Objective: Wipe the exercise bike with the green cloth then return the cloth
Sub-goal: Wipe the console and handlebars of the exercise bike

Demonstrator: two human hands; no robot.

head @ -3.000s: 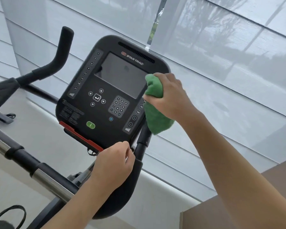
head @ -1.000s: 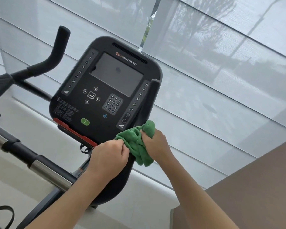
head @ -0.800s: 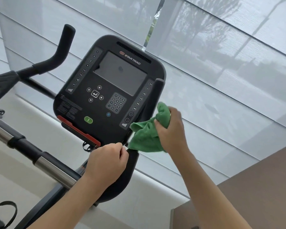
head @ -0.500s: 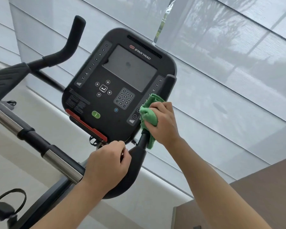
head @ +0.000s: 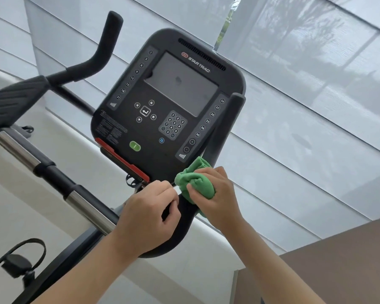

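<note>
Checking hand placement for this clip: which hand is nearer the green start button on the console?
Left. The left hand grips the handlebar just below the green start button; the right hand, holding the green cloth, is farther right.

We see a bright green cloth (head: 195, 183) against the black handlebar (head: 219, 137). The console (head: 167, 102) is black with a grey screen (head: 180, 84), white numerals, a green button (head: 135, 146), a small blue fan icon (head: 161, 140) and a red strip (head: 121, 160). The crossbar (head: 83, 207) alternates chrome and black. The blinds (head: 305, 95) are pale grey.
</note>
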